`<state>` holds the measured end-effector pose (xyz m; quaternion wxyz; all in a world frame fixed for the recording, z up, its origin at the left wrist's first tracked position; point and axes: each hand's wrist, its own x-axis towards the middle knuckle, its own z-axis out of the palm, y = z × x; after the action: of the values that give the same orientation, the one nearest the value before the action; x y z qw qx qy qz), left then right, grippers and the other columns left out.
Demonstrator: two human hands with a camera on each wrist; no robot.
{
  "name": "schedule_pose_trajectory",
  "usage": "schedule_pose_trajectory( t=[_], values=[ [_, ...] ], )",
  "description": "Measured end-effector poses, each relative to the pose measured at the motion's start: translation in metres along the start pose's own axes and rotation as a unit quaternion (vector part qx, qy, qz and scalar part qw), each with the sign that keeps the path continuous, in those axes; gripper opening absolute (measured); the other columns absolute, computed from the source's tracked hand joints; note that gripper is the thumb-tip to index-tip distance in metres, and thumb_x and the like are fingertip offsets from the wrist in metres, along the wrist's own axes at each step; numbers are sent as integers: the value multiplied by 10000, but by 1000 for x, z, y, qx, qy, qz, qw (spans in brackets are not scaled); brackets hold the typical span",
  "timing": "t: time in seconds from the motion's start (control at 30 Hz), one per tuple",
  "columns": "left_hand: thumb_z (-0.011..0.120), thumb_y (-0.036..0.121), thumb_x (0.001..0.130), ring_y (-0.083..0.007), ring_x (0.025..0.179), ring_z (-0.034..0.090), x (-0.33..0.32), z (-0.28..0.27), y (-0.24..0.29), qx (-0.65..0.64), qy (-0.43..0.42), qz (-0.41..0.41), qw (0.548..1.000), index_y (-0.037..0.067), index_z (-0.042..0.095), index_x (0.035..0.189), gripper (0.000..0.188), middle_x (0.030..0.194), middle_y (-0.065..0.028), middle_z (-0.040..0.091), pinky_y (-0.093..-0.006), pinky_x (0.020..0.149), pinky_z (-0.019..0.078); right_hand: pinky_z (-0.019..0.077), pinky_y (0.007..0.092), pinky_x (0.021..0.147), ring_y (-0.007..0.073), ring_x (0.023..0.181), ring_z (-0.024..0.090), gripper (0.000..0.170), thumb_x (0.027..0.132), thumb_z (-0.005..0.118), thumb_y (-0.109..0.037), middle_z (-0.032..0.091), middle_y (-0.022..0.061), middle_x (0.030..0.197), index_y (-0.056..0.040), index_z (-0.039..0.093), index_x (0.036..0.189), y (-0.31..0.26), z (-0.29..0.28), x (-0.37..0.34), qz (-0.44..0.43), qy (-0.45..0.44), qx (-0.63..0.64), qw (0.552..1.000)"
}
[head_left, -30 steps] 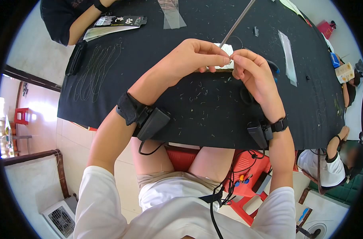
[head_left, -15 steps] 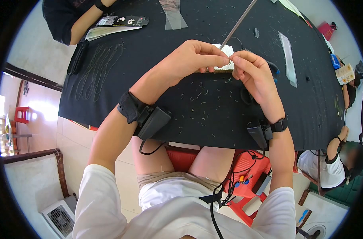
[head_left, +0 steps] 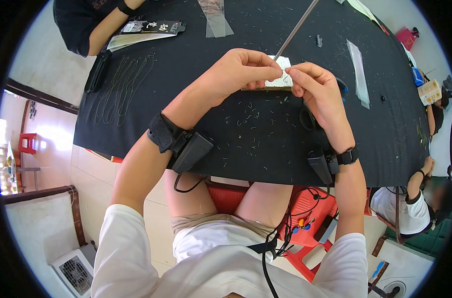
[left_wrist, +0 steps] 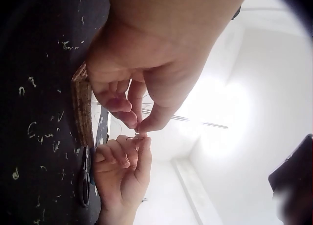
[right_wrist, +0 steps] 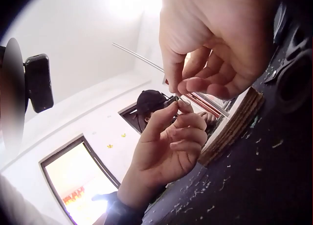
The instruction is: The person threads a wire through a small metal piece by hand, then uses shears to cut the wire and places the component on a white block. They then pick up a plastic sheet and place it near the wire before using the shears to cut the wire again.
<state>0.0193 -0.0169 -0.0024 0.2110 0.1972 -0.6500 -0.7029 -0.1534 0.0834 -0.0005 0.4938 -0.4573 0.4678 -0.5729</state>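
Note:
My left hand [head_left: 238,72] and right hand [head_left: 320,92] meet fingertip to fingertip above a white ridged block [head_left: 272,83]. A tiny thin curved piece [left_wrist: 131,138] lies between their thumbs and index fingers in the left wrist view; both hands pinch at it, though its exact shape is unclear. The left hand [right_wrist: 166,146] sits below the right hand [right_wrist: 220,39] in the right wrist view. Other fingers of both hands are loosely curled. Behind the fingertips a thin metal rod [head_left: 298,27] slants up from the block.
Black-handled scissors [head_left: 307,118] lie beside the right hand. Looped thread [head_left: 122,89], a black-and-white packet [head_left: 151,27] and clear plastic strips [head_left: 358,72] are spread over the black tabletop [head_left: 211,159], with small clippings scattered near its front. Other people sit around the table.
The left fingertips have shifted slightly left, opening a small gap between the two pinches. The right hand has barely moved.

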Motion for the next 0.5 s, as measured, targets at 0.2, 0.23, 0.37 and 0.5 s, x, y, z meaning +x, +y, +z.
schedule_pose_trajectory(
  t=[0.2,0.23,0.37,0.5],
  values=[
    [633,197,794,-26,574,434,-1,1,1,29,-16,19,999,63,635,902,172,674,32,539,-153,500,325,387,174,544,50,616,501,157,793,638,-149,587,8,722,-32,645,898,0,-1,-1,-11,-12,3,1000],
    [639,201,790,-30,575,436,0,0,-1,23,-14,19,999,68,639,905,175,677,31,548,-156,503,326,387,174,544,51,615,500,159,791,640,-148,587,7,719,-33,645,901,-1,-1,-1,-12,-16,6,1000],
    [651,211,782,-36,577,439,-1,0,0,24,-17,17,999,73,647,913,191,678,25,566,-158,506,327,388,175,544,50,613,499,164,789,642,-146,585,7,716,-33,644,907,-1,0,-1,-13,-17,8,1000],
    [652,214,781,-37,577,439,-1,0,-1,29,-17,22,999,73,651,909,191,675,23,566,-159,508,328,389,176,546,50,615,499,162,794,636,-146,585,7,717,-31,643,907,0,-1,0,-14,-19,14,1000]
  ],
)
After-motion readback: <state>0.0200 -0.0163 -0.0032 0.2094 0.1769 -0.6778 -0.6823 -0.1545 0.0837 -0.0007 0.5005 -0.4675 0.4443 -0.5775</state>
